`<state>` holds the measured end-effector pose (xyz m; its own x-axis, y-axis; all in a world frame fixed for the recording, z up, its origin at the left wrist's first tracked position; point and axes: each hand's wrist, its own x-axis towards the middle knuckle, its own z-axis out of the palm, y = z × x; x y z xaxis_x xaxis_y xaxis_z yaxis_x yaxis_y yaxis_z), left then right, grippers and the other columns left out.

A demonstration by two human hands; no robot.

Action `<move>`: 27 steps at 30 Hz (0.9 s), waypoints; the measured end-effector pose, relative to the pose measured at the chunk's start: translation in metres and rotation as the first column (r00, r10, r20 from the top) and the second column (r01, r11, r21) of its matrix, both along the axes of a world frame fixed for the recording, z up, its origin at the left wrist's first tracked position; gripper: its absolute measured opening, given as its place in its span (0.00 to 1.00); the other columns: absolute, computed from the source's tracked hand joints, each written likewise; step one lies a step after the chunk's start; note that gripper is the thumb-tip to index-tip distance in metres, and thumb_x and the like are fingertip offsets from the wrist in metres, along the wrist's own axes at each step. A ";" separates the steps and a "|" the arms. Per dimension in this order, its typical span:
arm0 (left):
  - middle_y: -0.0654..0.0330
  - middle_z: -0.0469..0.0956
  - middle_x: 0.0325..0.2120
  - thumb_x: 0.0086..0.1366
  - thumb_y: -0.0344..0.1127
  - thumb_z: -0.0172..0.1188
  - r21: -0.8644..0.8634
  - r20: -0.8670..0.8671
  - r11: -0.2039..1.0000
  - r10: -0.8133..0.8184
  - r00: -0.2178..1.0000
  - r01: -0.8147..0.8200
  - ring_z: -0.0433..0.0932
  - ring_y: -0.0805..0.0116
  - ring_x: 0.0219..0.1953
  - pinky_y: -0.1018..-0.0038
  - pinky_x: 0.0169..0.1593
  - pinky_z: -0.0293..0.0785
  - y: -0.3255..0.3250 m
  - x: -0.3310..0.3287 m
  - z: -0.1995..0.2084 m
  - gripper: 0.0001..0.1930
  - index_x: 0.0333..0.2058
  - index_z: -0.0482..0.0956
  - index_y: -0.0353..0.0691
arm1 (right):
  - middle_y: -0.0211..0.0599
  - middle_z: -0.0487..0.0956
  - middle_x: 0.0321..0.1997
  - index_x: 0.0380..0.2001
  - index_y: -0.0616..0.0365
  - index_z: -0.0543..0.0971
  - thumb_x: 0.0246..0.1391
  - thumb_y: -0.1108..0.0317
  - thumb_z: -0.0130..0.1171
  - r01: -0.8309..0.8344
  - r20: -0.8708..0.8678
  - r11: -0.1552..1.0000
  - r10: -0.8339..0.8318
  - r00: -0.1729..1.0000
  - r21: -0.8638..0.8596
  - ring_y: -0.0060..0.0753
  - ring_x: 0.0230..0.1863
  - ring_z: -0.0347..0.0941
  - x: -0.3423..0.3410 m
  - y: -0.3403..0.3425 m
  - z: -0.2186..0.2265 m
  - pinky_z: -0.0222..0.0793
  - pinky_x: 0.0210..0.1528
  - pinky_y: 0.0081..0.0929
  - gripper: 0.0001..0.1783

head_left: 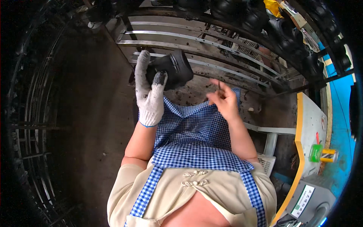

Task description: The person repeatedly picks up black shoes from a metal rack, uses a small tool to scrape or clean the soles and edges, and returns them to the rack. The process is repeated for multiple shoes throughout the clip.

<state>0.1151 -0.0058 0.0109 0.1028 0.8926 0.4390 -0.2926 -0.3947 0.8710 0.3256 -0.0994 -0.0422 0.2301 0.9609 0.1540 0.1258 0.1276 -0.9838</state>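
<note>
My left hand (149, 94) wears a whitish knit glove with a blue cuff edge and a blackened thumb tip. It grips a glossy black boot (177, 70), with the thumb on the near side and one finger stretched up along the boot's left. The boot's underside and the rest of those fingers are hidden. Bare and a little blurred, my right hand (225, 101) is raised to the right of the boot, apart from it. Its forefinger points out and its thumb stands away, with nothing visible between them. Below both hands hangs my blue checked apron (193, 130).
A metal rack (196, 47) with bare rails stands ahead, black footwear (281, 34) along its top. To the right is a yellow-edged white table (308, 125) bearing a green container (315, 153), a yellow can (329, 155) and a grey machine (312, 196). Another rack (32, 140) lines the left.
</note>
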 end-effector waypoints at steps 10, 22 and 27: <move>0.56 0.80 0.35 0.46 0.25 0.62 0.312 -0.892 0.743 0.014 0.452 0.592 0.78 0.57 0.31 0.62 0.33 0.74 -0.028 0.004 0.011 0.31 0.53 0.75 0.53 | 0.44 0.79 0.49 0.59 0.55 0.67 0.60 0.44 0.54 -0.512 -0.775 0.856 0.274 0.570 -0.075 0.27 0.30 0.78 0.017 0.005 -0.045 0.60 0.19 0.17 0.33; 0.51 0.63 0.62 0.61 0.29 0.59 -0.209 0.145 0.962 -0.147 0.978 0.176 0.64 0.59 0.63 0.66 0.62 0.65 0.016 -0.026 0.006 0.37 0.67 0.54 0.42 | 0.53 0.75 0.55 0.55 0.67 0.70 0.64 0.49 0.46 -0.403 -0.949 0.905 0.236 0.210 0.136 0.47 0.51 0.76 0.001 -0.005 -0.097 0.76 0.53 0.39 0.30; 0.56 0.72 0.52 0.56 0.34 0.66 -0.281 0.148 0.937 -0.172 0.974 0.208 0.69 0.66 0.57 0.70 0.62 0.63 0.020 -0.017 -0.005 0.33 0.59 0.64 0.33 | 0.46 0.72 0.59 0.59 0.64 0.69 0.64 0.44 0.43 -0.455 -0.693 0.888 0.285 0.662 -0.069 0.41 0.56 0.72 -0.005 -0.029 -0.115 0.71 0.57 0.34 0.34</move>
<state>0.0983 0.0143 0.0056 0.2463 0.9521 0.1811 -0.4462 -0.0545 0.8933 0.3203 -0.1289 -0.1570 -0.1930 0.9743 -0.1158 -0.5611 -0.2064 -0.8016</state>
